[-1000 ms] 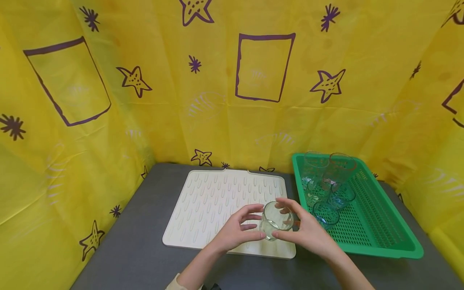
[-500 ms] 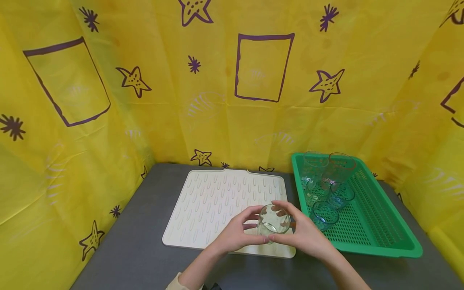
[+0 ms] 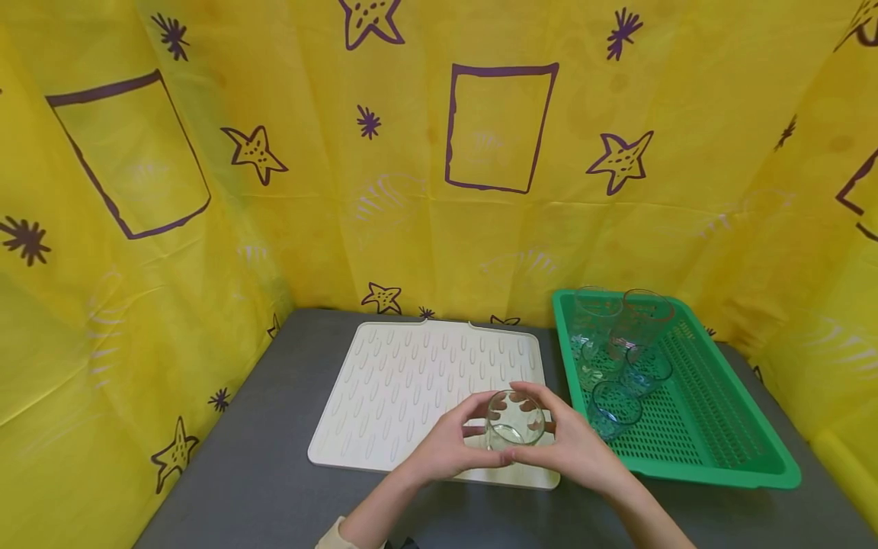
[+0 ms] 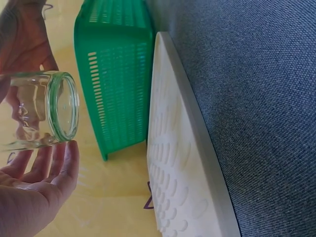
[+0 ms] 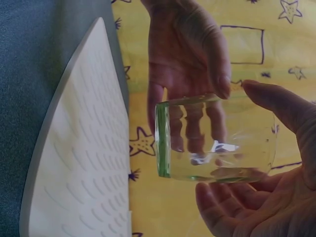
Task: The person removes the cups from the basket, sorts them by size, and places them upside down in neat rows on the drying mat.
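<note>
A clear drinking glass (image 3: 516, 421) is held upright between my two hands, over the front right part of the white ridged drying mat (image 3: 425, 381). My left hand (image 3: 449, 441) grips its left side, and my right hand (image 3: 576, 444) grips the right side, with the fingers behind and the thumbs in front. In the head view the thumb tips meet at the glass's near side. The wrist views show the thick greenish base of the glass (image 4: 63, 106), raised off the mat (image 5: 84, 163). No liquid shows inside.
Right of the mat stands a green perforated basket (image 3: 748, 450). Inside it are several glasses: a tall clear one (image 3: 597, 324), a tall pinkish one (image 3: 641, 324) and short bluish ones, including a blue glass (image 3: 615, 412). A yellow patterned curtain (image 3: 309, 152) surrounds the dark grey table (image 3: 247, 450).
The glass has shifted slightly left and toward me with both hands. My fingers have drawn in closer around it, and the thumbs have come together. Basket and mat stay put.
</note>
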Demonstrator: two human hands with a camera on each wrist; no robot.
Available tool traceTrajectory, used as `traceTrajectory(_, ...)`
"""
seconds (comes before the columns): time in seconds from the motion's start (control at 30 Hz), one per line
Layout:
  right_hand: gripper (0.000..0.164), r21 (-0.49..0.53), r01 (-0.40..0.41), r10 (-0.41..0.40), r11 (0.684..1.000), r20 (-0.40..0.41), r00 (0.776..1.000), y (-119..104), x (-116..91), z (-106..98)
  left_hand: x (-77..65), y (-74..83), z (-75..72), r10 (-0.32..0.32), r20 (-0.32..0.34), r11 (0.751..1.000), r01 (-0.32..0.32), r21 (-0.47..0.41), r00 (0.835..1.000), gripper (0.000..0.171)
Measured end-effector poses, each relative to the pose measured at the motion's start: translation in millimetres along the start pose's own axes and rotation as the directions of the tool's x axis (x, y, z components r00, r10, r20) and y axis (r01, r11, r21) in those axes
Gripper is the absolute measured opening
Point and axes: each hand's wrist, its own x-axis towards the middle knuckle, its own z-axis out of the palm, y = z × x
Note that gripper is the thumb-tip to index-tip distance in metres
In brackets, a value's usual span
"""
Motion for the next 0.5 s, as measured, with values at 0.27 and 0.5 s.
traceTrajectory(0.27, 0.079, 0.036, -0.012, 0.011, 0.999, 0.009, 1.0, 0.7, -0.8, 1.4, -1.6, -1.3, 1.0, 0.01, -0.018, 1.0, -0.01, 0.012, 1.0, 0.065)
traceTrajectory(0.5, 0.079, 0.023, 0.029, -0.028, 0.999, -0.008, 1.0, 2.9, -2.1, 1.7, -2.5, -1.3, 1.9, 0.004, -0.03, 1.0, -0.004, -0.022, 1.0, 0.066)
